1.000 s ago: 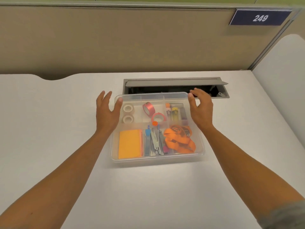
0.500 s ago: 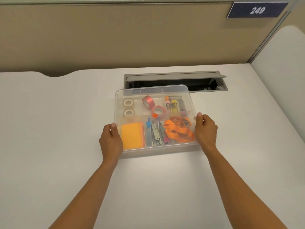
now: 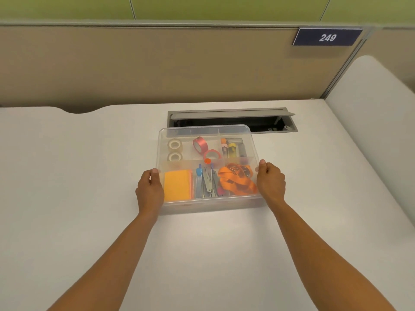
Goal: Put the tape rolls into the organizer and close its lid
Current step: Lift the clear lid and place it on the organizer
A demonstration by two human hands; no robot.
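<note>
A clear plastic organizer (image 3: pixel 208 204) sits on the white desk with its translucent lid (image 3: pixel 204 129) lying flat on top. Through the lid I see two clear tape rolls (image 3: pixel 174 150) in the back left compartment and two pink tape rolls (image 3: pixel 205 149) in the back middle one. My left hand (image 3: pixel 149 190) grips the organizer's front left corner, thumb on the lid. At the front right corner, my right hand (image 3: pixel 270 182) grips in the same way.
Orange sticky notes (image 3: pixel 177 186), a stapler (image 3: pixel 207 182) and an orange lanyard (image 3: pixel 237 181) fill the front compartments. A grey cable hatch (image 3: pixel 231 120) stands open in the desk just behind the organizer. A beige partition rises at the back; a white panel stands on the right.
My hands moved from the organizer's back corners to its front corners and closed on them. The lid now lies flat on the box.
</note>
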